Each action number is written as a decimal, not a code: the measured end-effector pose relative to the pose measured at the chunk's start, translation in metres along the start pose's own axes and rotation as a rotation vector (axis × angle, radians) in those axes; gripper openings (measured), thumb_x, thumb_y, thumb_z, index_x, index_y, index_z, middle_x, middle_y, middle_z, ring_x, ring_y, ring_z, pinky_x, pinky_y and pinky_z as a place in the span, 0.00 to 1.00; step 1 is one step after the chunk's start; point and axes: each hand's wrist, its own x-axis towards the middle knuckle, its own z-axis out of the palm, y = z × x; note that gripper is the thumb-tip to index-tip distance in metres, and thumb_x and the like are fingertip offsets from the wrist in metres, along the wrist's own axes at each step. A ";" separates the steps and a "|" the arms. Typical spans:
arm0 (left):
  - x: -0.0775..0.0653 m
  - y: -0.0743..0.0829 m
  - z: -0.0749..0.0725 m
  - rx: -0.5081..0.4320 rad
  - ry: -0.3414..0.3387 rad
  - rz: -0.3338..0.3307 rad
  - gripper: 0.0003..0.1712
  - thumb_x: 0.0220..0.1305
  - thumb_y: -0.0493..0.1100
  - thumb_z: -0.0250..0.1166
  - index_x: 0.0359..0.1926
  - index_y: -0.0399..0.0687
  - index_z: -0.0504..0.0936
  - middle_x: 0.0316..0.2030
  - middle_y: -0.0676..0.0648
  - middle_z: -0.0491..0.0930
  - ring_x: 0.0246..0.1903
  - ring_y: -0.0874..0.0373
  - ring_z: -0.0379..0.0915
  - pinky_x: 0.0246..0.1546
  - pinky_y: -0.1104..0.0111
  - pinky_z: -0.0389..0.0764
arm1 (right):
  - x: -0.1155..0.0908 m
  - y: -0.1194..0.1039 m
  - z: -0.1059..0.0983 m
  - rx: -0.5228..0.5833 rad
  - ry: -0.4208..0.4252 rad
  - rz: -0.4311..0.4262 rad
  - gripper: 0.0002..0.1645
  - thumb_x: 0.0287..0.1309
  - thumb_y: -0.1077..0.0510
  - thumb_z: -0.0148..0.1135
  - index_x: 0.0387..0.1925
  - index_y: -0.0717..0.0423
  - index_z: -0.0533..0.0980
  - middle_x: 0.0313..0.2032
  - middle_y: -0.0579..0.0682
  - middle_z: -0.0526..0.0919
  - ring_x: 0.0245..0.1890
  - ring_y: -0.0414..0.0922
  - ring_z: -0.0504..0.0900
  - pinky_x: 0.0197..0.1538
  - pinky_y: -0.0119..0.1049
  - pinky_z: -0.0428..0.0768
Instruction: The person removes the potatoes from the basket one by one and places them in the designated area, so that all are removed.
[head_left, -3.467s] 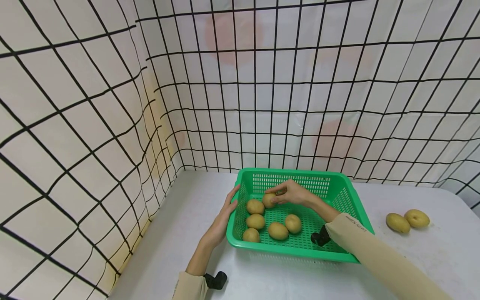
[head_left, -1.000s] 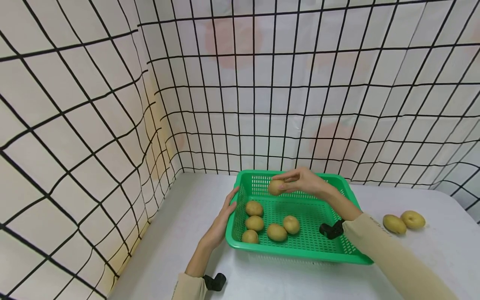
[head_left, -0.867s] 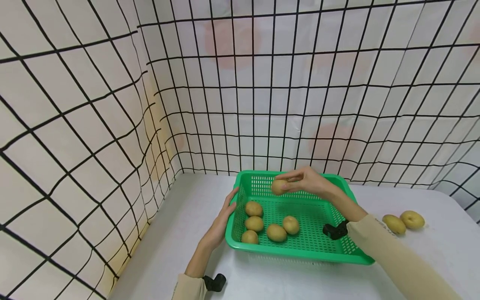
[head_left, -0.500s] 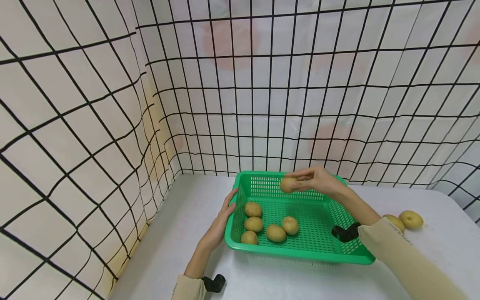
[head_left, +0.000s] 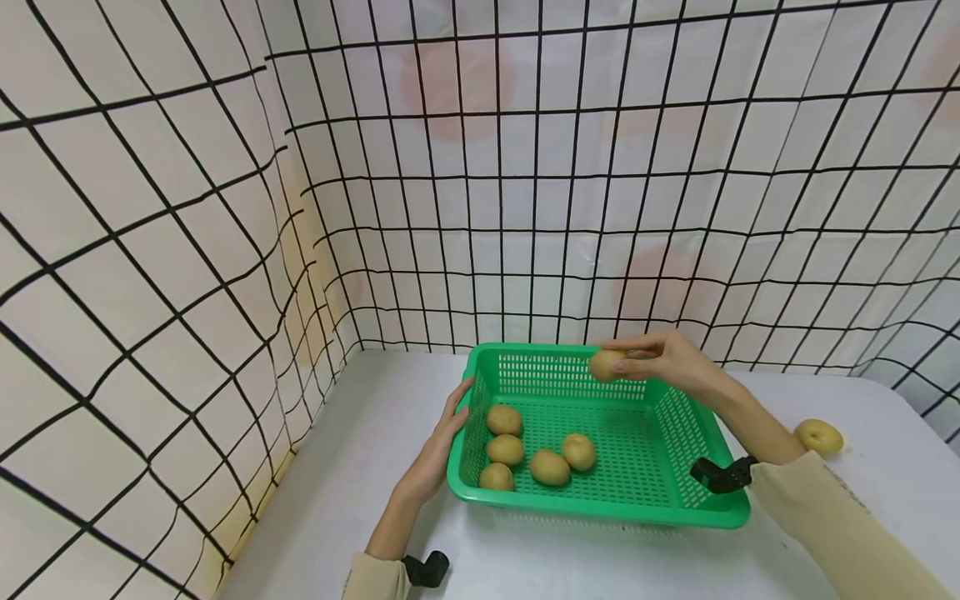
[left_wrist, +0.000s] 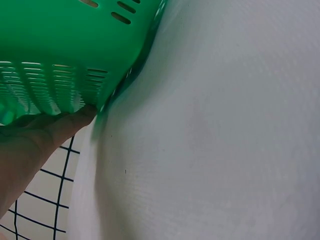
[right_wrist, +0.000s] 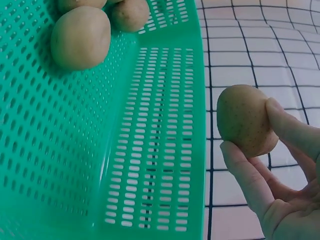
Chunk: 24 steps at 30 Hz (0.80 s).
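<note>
In the head view, my right hand point(head_left: 671, 362) pinches a potato point(head_left: 607, 364) between thumb and fingers, lifted over the back rim of a green plastic basket point(head_left: 600, 506). The right wrist view shows this potato point(right_wrist: 245, 120) held by the fingertips, apart from the basket wall point(right_wrist: 157, 135). My left hand point(head_left: 431, 458) rests along the basket's left side with its fingers fairly straight; the left wrist view shows the hand point(left_wrist: 45, 132) against the outer wall point(left_wrist: 75, 45). Several potatoes point(head_left: 505, 451) lie in the basket's left half and middle.
One potato point(head_left: 819, 437) lies on the white table point(head_left: 585, 562) to the right, beside my right forearm. A black wire grid point(head_left: 525, 177) with white sheeting stands behind the basket and on the left. A small black wrist camera point(head_left: 723, 475) hangs over the basket's right side.
The right hand has lifted a potato from the basket's back left and carried it up and right. My right forearm now hides one table potato. The left hand stays at the basket.
</note>
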 end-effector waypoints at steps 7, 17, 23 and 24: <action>0.000 0.001 0.000 0.001 -0.003 0.002 0.31 0.84 0.59 0.34 0.82 0.73 0.41 0.84 0.49 0.34 0.83 0.40 0.27 0.75 0.30 0.38 | -0.015 0.005 -0.018 -0.039 0.032 0.005 0.32 0.68 0.50 0.69 0.67 0.61 0.76 0.67 0.66 0.77 0.52 0.40 0.86 0.52 0.37 0.87; 0.000 -0.002 0.000 -0.005 -0.004 -0.006 0.31 0.84 0.59 0.34 0.82 0.75 0.41 0.84 0.49 0.35 0.83 0.41 0.27 0.76 0.30 0.39 | -0.032 0.018 -0.035 -0.023 0.066 -0.004 0.33 0.68 0.52 0.68 0.68 0.63 0.74 0.64 0.59 0.81 0.47 0.34 0.89 0.51 0.35 0.87; 0.000 -0.001 0.000 0.007 -0.007 0.011 0.32 0.84 0.59 0.33 0.83 0.71 0.40 0.84 0.47 0.34 0.82 0.38 0.27 0.75 0.28 0.39 | -0.041 0.022 -0.045 -0.012 0.087 -0.002 0.34 0.69 0.53 0.68 0.69 0.66 0.72 0.52 0.32 0.87 0.47 0.33 0.88 0.51 0.35 0.87; 0.000 -0.001 0.000 0.009 -0.006 0.009 0.32 0.84 0.59 0.33 0.83 0.71 0.40 0.84 0.47 0.34 0.82 0.39 0.27 0.75 0.29 0.39 | -0.043 0.023 -0.046 -0.018 0.088 0.000 0.34 0.69 0.53 0.67 0.69 0.65 0.72 0.51 0.29 0.86 0.47 0.32 0.88 0.51 0.34 0.87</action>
